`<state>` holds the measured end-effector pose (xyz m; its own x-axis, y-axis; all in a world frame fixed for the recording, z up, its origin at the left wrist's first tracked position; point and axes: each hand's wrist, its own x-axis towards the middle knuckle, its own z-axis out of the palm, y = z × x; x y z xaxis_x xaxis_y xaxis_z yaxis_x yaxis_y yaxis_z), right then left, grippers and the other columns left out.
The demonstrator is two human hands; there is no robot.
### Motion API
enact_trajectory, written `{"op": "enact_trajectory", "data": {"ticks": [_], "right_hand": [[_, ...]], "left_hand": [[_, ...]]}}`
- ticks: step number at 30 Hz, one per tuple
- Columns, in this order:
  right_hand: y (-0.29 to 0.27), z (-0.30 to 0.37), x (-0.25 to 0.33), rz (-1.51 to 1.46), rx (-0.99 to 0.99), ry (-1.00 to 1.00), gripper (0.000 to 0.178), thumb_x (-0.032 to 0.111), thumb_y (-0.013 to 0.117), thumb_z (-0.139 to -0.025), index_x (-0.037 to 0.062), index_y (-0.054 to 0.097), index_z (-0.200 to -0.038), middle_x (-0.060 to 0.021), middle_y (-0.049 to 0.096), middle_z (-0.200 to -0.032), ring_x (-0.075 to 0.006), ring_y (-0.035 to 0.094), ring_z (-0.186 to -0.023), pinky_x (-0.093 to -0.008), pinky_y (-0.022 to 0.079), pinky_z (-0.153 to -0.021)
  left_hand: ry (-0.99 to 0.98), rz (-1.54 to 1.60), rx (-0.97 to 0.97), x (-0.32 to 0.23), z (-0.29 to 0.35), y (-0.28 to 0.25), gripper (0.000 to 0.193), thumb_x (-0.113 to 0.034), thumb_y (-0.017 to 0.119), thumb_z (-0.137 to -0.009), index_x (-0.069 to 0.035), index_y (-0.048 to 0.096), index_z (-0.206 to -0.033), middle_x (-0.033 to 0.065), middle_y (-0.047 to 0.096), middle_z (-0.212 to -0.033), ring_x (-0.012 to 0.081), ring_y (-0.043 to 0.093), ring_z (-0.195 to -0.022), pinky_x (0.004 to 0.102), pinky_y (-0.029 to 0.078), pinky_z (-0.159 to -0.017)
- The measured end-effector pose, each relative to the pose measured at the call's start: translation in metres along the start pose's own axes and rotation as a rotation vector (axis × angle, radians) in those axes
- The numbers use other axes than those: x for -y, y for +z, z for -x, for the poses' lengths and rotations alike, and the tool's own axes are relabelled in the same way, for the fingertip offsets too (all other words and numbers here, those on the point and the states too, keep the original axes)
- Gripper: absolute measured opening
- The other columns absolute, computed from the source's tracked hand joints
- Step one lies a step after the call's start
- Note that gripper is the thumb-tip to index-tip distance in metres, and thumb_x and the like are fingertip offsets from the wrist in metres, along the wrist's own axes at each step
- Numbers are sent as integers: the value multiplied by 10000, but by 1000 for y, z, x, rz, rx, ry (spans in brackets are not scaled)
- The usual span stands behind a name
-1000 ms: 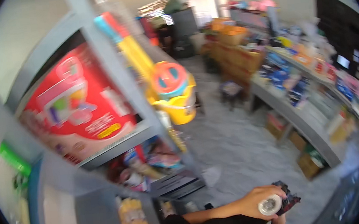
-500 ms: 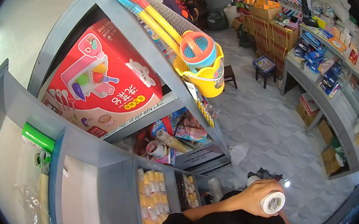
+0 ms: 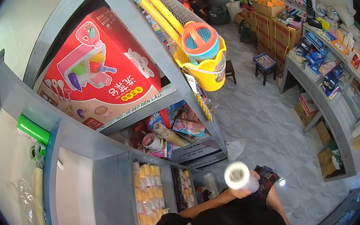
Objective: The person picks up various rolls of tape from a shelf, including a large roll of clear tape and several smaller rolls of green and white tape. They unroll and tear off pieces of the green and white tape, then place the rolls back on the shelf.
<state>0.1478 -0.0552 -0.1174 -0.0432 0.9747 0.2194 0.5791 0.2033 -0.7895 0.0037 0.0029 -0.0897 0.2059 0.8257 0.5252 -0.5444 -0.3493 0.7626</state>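
Observation:
My left hand point(image 3: 237, 193) is closed around the lower part of a pale cylindrical roll point(image 3: 251, 186), perhaps of film or tape. The roll stands tilted in front of my black shirt, its round end point(image 3: 238, 175) with a greyish centre facing up toward me. A bare patch of skin shows just right of the roll, beside dark patterned cloth point(image 3: 267, 181). At the lower right a strip of skin, seemingly my right forearm point(image 3: 277, 205), rises from the lower edge. My right hand's fingers are not clearly visible.
Left stands a grey shelf unit point(image 3: 114, 176) with a red toy box point(image 3: 100, 63), tape rolls point(image 3: 152, 141) and bagged yellow-white goods point(image 3: 148, 190). A yellow toy bucket point(image 3: 207, 76) hangs off its side. Right are a laden counter point(image 3: 345, 139), cartons point(image 3: 277, 36) and a small stool point(image 3: 264, 63).
The roll has moved left and up, and its end has turned from facing lower right to facing upward. My left hand has moved left with it. The view has shifted slightly.

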Motion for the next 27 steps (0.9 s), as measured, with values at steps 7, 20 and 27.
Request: {"op": "enact_trajectory", "data": {"ticks": [7, 20, 27], "right_hand": [[-5, -9, -3, 15, 18, -14, 430, 254, 709, -543, 77, 581, -913, -85, 603, -777, -284, 577, -757, -412, 437, -744], [-5, -2, -3, 19, 41, -12, 424, 247, 713, -536, 71, 586, -900, -90, 604, -774, -279, 580, -757, -412, 443, -737], [-5, 2, -2, 28, 27, 11, 420, 243, 715, -532, 67, 588, -892, -92, 605, -772, -277, 582, -757, -412, 446, -734]], "left_hand": [[357, -309, -684, -86, -123, -41, 732, -699, 206, -745, -24, 371, -974, 116, 491, -712, 221, 499, -648, 340, 434, -596], [890, -1195, -791, -150, -273, -152, 675, -221, 533, -834, 55, 131, -1301, 286, 227, -1285, 351, 353, -1145, 432, 278, -955], [872, -1606, -845, -134, -286, -162, 588, -236, 481, -858, 47, 214, -1298, 233, 344, -1087, 345, 356, -977, 437, 296, -858]]}}
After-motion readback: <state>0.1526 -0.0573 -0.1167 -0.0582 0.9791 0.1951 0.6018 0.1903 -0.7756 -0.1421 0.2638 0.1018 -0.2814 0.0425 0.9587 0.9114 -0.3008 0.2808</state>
